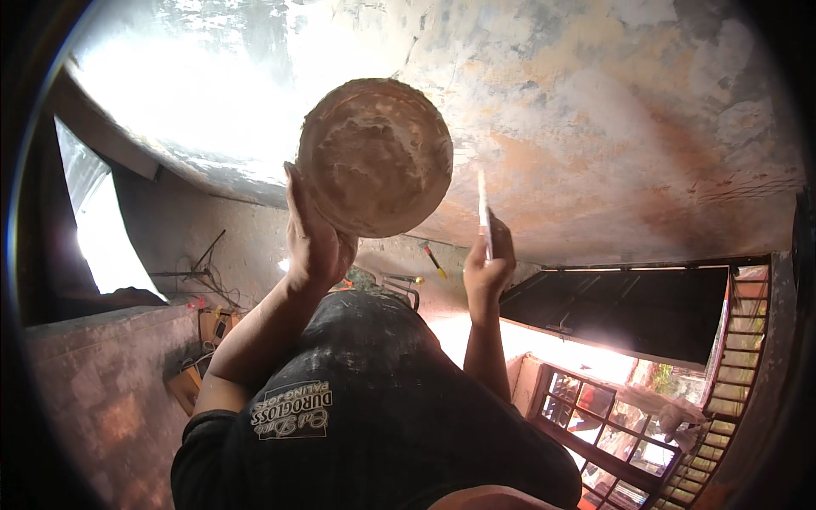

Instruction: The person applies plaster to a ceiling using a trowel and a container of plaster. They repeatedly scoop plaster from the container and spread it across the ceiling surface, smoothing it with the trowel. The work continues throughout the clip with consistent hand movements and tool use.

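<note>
Putty-caked bowl and scraper raised to a patchy ceiling

Plaster-crusted and round, the shallow bowl (376,155) sits at the upper centre of the view, its smeared inside turned toward the camera. The left hand (313,236) grips it from below and from its left edge: the thumb runs up along the rim while the palm and fingers cup the underside, so the bowl rises above and to the right of the grip. Just right of the bowl, well clear of it, the right hand (489,259) is closed in a fist around the handle of a thin putty knife (484,208), whose pale blade stands upright above the knuckles, edge-on to the camera. Behind both hands spreads the mottled ceiling (612,110), grey with orange-brown patches. Below them lies a dark printed shirt (374,408), and at lower right a window grille (608,429).
</note>
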A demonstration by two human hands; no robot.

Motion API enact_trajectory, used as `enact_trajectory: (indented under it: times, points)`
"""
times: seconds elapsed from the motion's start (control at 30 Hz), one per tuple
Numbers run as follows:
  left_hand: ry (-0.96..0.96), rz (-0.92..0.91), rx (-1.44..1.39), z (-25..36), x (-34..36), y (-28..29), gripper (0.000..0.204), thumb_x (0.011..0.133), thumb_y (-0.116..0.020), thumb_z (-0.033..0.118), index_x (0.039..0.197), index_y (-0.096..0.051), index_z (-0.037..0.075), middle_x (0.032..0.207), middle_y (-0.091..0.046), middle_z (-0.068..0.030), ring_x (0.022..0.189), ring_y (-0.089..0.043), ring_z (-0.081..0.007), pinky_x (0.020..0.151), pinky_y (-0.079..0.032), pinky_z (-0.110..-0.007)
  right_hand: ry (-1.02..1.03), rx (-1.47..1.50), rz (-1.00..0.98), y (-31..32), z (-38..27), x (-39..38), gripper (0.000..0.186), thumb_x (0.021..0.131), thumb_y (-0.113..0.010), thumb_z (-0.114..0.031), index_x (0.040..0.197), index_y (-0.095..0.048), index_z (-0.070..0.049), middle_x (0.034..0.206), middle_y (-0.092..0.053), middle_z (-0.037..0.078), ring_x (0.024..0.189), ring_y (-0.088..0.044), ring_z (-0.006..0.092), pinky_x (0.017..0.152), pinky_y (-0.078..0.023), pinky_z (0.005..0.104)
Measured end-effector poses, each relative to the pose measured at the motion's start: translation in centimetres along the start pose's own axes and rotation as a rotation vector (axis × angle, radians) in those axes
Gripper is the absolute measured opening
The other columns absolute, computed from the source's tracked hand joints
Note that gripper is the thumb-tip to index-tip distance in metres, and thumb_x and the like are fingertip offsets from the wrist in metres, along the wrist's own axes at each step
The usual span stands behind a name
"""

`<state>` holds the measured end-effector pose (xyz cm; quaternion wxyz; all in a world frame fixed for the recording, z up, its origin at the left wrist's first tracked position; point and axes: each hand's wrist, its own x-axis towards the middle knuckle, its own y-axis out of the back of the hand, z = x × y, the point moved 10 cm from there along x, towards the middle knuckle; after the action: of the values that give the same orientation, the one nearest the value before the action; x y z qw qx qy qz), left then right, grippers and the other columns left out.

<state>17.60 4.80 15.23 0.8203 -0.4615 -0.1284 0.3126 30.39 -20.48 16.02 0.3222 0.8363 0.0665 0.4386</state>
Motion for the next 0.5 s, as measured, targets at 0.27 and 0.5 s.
enact_trajectory:
  times: [0.27, 0.5]
  points:
    - [0.038, 0.012, -0.049, -0.8, -0.7, -0.8, 0.078, 0.113, -0.029, 0.066, 0.165, -0.029, 0.007, 0.161, -0.044, -0.0164, 0.148, -0.048, -0.0281, 0.122, -0.045, -0.046, -0.159, 0.387, 0.384, 5.8, -3.8, 0.7, 0.024, 0.1, -0.064, 0.003, 0.121, -0.065, 0.014, 0.118, -0.072, 0.021, 0.103, -0.071, 0.0258, 0.088, -0.058, 0.0374]
    - [0.068, -0.041, -0.057, -1.7, -1.7, -2.8, 0.08, 0.112, -0.028, 0.067, 0.166, -0.026, 0.008, 0.165, -0.04, -0.017, 0.15, -0.046, -0.0297, 0.123, -0.043, -0.048, -0.016, 0.3, 0.557, 5.5, -6.3, -1.1, 0.033, 0.093, -0.067, 0.011, 0.125, -0.06, 0.017, 0.124, -0.066, 0.032, 0.109, -0.07, 0.038, 0.093, -0.057, 0.0462]
